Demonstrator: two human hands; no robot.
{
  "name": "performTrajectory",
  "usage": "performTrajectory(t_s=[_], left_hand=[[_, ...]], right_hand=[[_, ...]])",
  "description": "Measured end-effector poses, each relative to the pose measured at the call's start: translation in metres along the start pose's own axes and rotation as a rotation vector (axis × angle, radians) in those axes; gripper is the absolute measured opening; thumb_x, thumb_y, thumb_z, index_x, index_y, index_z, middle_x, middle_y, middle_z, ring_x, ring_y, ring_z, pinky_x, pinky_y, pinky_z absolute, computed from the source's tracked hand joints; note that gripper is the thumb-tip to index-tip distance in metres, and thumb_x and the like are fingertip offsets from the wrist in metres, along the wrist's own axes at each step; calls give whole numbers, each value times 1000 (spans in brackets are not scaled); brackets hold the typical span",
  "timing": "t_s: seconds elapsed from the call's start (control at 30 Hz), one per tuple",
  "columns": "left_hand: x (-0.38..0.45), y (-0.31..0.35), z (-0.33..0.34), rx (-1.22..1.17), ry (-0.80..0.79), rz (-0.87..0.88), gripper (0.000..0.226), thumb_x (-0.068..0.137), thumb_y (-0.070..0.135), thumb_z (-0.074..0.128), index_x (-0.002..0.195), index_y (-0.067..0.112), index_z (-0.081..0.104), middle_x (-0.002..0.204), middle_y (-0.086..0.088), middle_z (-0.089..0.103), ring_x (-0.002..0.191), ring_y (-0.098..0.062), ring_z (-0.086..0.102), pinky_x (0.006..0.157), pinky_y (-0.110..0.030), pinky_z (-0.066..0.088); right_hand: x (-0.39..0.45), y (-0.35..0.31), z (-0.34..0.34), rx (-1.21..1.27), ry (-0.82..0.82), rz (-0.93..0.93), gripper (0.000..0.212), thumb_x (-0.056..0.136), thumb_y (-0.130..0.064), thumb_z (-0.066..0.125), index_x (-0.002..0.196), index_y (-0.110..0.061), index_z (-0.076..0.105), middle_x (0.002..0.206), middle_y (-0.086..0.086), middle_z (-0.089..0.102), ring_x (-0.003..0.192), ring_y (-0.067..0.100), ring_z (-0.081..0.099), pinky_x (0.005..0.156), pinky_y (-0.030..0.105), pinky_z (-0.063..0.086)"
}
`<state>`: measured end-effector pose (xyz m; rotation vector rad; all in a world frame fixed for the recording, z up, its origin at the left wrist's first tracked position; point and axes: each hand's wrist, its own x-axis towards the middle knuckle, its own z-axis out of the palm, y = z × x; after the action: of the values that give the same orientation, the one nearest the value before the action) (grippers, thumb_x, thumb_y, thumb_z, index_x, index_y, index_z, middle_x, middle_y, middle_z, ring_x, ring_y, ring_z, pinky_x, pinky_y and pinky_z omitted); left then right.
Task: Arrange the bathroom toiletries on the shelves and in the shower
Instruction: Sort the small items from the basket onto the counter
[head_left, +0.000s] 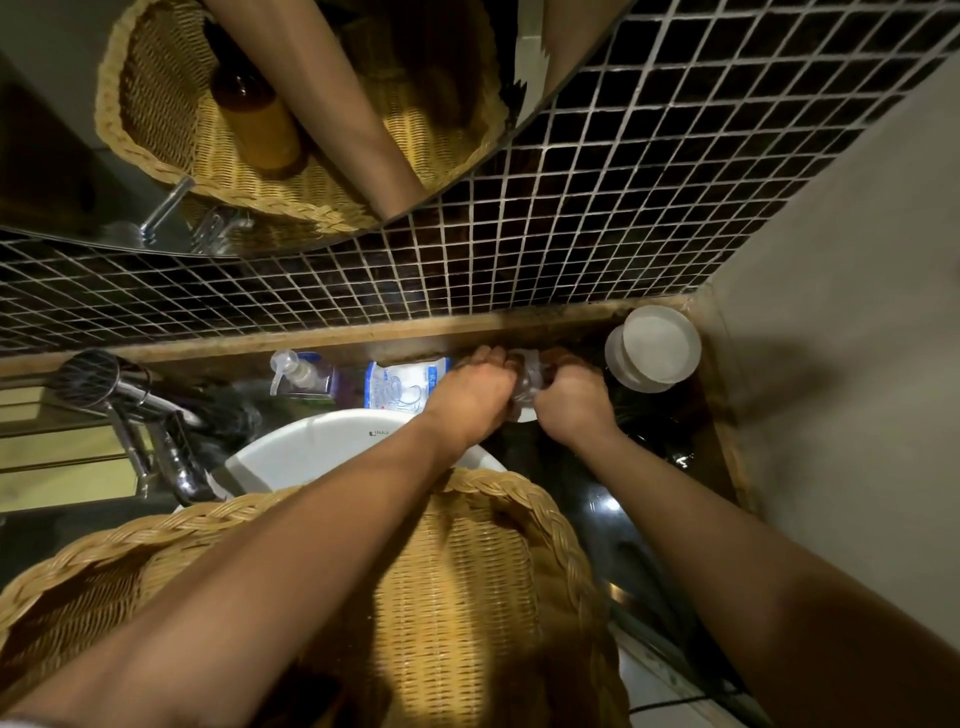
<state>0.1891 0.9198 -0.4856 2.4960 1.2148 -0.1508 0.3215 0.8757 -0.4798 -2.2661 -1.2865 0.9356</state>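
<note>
1. A crumpled clear plastic item (527, 382) is held beyond the white ceramic basin (332, 447), above the desk.
2. It is gripped by the left hand (475, 397) and right hand (569, 397), fingers curled round it.

Woven wicker basket (457, 597); glossy, perhaps stone counter (597, 499).

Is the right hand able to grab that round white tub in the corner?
Probably yes, but not right now. The white tub stands just beside the right hand, with nothing between them. That hand and the left hand both grip a clear crinkly item, so it must let go first.
</note>
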Motion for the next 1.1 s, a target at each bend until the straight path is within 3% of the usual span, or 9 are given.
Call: performTrajectory(t_s=[0.13, 0.23, 0.33, 0.53, 0.83, 1.0, 1.1], left_hand=[[5, 0, -2, -16, -25, -14, 55, 84, 23, 67, 135, 14, 49, 131, -9, 49, 123, -29, 46, 96, -42, 45], [6, 1, -3, -76, -42, -22, 57, 82, 20, 70, 135, 16, 49, 134, -8, 47, 124, -29, 46, 98, -44, 45], [6, 0, -1, -91, -42, -25, 58, 84, 18, 69, 138, 16, 48, 136, -9, 46, 128, -29, 44, 103, -44, 45], [8, 2, 3, -110, -47, -14, 57, 88, 15, 62, 142, 15, 44, 138, -10, 48, 133, -29, 40, 106, -47, 42], [5, 7, -2, -113, -53, -18, 64, 86, 17, 66, 145, 16, 41, 139, -9, 47, 132, -29, 40, 107, -46, 41], [-10, 10, -23, -25, 35, -5, 53, 87, 26, 65, 135, 10, 48, 134, -11, 49, 123, -30, 48, 100, -40, 44], [-24, 10, -28, -55, 87, -40, 41, 87, 20, 64, 125, 8, 55, 125, -12, 53, 115, -30, 53, 93, -38, 46]], right_hand=[[3, -2, 4, 78, -36, -5, 24, 90, -20, 65, 112, -28, 63, 99, -8, 63, 87, 11, 56, 68, 22, 42], [4, -3, 7, 119, -48, -4, 21, 91, -20, 62, 107, -33, 60, 90, -13, 59, 75, -1, 50, 57, 17, 36], [2, -2, 8, 123, -35, -9, 18, 91, -21, 61, 103, -34, 60, 86, -16, 57, 72, -3, 48, 56, 16, 35], [-1, 2, 9, 137, -19, -6, 16, 91, -21, 62, 105, -27, 64, 93, -8, 64, 80, 9, 56, 62, 21, 41], [-7, 0, 2, 137, -37, 3, 8, 92, -23, 62, 96, -29, 62, 87, -10, 62, 75, 3, 53, 56, 16, 37], [-22, -11, -14, -21, -16, -54, 14, 90, -21, 63, 103, -15, 65, 98, 4, 67, 87, 22, 62, 66, 28, 47], [-28, -15, -18, -156, -12, -27, 24, 86, -11, 65, 110, -8, 63, 108, 12, 67, 95, 28, 63, 68, 29, 45]])
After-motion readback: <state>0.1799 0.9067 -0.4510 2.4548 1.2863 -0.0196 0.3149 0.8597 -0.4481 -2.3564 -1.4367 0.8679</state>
